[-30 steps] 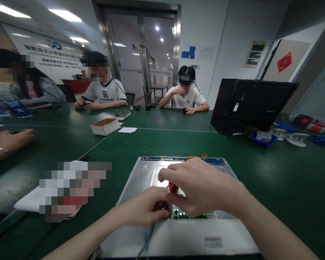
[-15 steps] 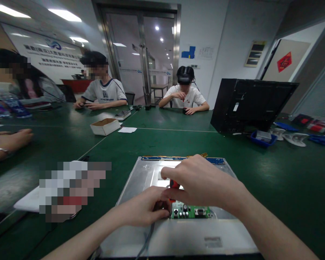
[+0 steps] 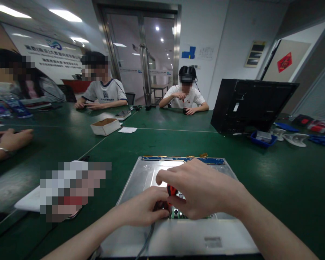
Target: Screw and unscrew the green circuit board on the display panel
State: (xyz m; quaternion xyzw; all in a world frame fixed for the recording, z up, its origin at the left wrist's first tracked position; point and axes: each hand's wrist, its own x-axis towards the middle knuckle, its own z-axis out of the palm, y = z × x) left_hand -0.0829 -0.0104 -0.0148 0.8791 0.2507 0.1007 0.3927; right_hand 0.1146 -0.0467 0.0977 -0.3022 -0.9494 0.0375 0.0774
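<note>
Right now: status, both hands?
Right hand gripping red-and-black handle at green circuit board on silver metal panel. Left hand alongside, grip unclear. Right hand hides much of board.

The right hand (image 3: 203,191) grips a red-and-black tool (image 3: 172,190) above the green circuit board (image 3: 176,213); the left hand (image 3: 144,206) is positioned beside it.

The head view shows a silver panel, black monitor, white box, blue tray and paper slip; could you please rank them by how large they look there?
1. Silver panel, nearest the camera
2. Black monitor
3. White box and blue tray: too alike to rank
4. Paper slip
</note>
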